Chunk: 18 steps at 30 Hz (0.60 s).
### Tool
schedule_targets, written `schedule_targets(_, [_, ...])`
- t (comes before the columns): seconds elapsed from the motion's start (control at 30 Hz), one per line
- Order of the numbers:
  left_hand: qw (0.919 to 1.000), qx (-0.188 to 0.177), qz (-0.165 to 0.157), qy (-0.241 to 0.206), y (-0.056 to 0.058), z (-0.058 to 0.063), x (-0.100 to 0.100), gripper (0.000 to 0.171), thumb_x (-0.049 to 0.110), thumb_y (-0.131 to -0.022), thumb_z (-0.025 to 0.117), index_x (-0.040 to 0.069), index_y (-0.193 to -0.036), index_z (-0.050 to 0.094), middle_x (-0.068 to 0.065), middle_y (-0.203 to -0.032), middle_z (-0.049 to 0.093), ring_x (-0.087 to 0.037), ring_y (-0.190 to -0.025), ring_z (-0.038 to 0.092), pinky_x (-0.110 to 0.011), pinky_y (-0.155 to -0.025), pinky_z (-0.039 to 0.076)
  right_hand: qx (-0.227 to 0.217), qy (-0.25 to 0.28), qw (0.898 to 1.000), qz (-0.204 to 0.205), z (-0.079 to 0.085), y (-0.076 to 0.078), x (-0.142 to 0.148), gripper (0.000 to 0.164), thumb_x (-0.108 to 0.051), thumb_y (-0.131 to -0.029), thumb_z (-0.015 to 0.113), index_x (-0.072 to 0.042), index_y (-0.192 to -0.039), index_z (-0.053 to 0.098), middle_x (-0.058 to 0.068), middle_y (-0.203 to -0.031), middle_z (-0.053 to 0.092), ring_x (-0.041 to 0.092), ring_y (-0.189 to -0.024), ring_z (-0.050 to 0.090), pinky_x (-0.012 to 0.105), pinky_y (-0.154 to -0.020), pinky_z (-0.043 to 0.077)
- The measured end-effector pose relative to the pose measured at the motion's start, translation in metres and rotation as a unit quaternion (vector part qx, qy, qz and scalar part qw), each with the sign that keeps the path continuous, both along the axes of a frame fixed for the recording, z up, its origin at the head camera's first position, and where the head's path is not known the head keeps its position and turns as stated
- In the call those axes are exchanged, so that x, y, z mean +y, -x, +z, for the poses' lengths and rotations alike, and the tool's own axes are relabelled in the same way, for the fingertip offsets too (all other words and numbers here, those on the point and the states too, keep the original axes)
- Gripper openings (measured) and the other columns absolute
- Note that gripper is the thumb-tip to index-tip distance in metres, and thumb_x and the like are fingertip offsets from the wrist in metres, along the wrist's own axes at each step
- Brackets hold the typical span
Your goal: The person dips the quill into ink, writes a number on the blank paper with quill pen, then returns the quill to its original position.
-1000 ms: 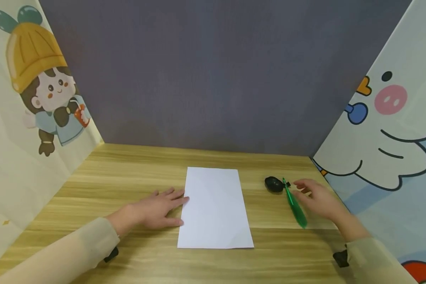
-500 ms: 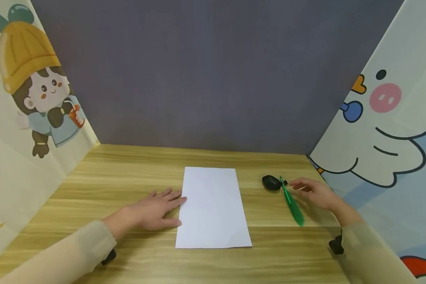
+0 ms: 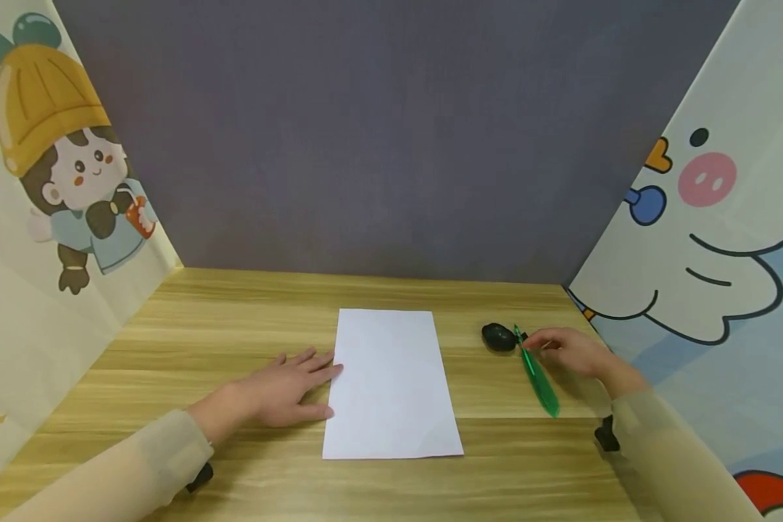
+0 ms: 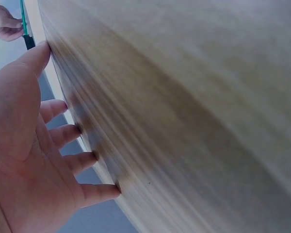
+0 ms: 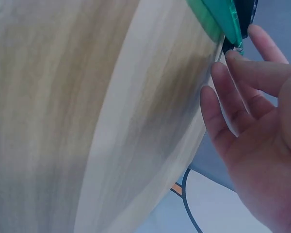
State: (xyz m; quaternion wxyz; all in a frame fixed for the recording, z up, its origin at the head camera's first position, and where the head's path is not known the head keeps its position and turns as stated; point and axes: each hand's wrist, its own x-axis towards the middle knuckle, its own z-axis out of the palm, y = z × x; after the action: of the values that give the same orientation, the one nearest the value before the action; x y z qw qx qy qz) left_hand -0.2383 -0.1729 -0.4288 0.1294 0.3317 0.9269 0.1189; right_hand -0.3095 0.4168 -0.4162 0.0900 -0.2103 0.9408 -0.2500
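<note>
In the head view my left hand (image 3: 287,391) lies spread on the table, thumb and fingertips at the left edge of a blank white sheet of paper (image 3: 393,384). The left wrist view shows that hand's fingers (image 4: 65,136) straight and apart. To the right, a slim green feather-shaped pen (image 3: 539,380) lies slanted, its tip beside a black oval object (image 3: 499,337). My right hand (image 3: 574,353) reaches in from the right, thumb and forefinger right at the pen's upper part. In the right wrist view its fingers (image 5: 216,114) are loosely bent, with the green pen (image 5: 228,22) just beyond the fingertips.
The wood-grain table (image 3: 248,312) ends at a dark grey panel (image 3: 378,145) behind. Cartoon-printed sheets stand at both sides, the left sheet (image 3: 13,290) and the right sheet (image 3: 757,304). A black wrist device (image 3: 607,435) sits below the right sleeve.
My right hand has moved slightly left, its thumb and forefinger coming up to the green pen. The left hand stays at the paper. The head view has shifted a little.
</note>
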Motion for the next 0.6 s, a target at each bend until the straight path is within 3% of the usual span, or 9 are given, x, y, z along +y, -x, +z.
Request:
schedule_targets(0.1, [1.0000, 0.000, 0.000, -0.001, 0.000, -0.001, 0.000, 0.082, 0.067, -0.108, 0.055, 0.021, -0.174, 0.036, -0.012, -0.182, 0.028, -0.047, -0.168, 0.023, -0.084, -0.123, 0.024, -0.011, 0.001, 1.000, 0.005, 0.000, 0.002, -0.001, 0.034, 0.001, -0.108, 0.060, -0.012, -0.134, 0.078, 0.013, -0.134, 0.078, 0.045, -0.130, 0.068, 0.034, -0.097, 0.061])
schedule_targets(0.33, [1.0000, 0.003, 0.002, -0.002, -0.001, -0.002, -0.001, 0.082, 0.068, -0.109, 0.055, 0.022, -0.174, 0.037, -0.011, -0.182, 0.029, -0.047, -0.168, 0.024, -0.084, -0.123, 0.025, -0.026, 0.000, 1.000, 0.014, -0.004, 0.006, -0.007, 0.034, 0.002, -0.108, 0.061, -0.012, -0.134, 0.079, 0.018, -0.141, 0.074, 0.053, -0.141, 0.059, 0.051, -0.105, 0.060])
schedule_targets(0.47, [1.0000, 0.006, 0.001, -0.003, -0.002, -0.002, -0.001, 0.081, 0.067, -0.109, 0.055, 0.022, -0.173, 0.037, -0.012, -0.182, 0.029, -0.048, -0.168, 0.024, -0.084, -0.123, 0.025, -0.028, 0.007, 1.000, 0.012, -0.007, 0.008, -0.009, 0.034, 0.007, -0.105, 0.061, -0.007, -0.130, 0.080, 0.023, -0.138, 0.072, 0.054, -0.137, 0.061, 0.043, -0.101, 0.061])
schedule_targets(0.6, [0.9999, 0.009, 0.000, -0.005, -0.003, -0.002, 0.000, 0.081, 0.067, -0.108, 0.055, 0.021, -0.173, 0.037, -0.012, -0.182, 0.030, -0.048, -0.167, 0.025, -0.085, -0.123, 0.025, -0.016, 0.002, 1.000, 0.004, -0.010, 0.009, -0.011, 0.038, 0.012, -0.101, 0.061, -0.009, -0.124, 0.083, 0.020, -0.130, 0.073, 0.044, -0.125, 0.067, 0.031, -0.093, 0.059])
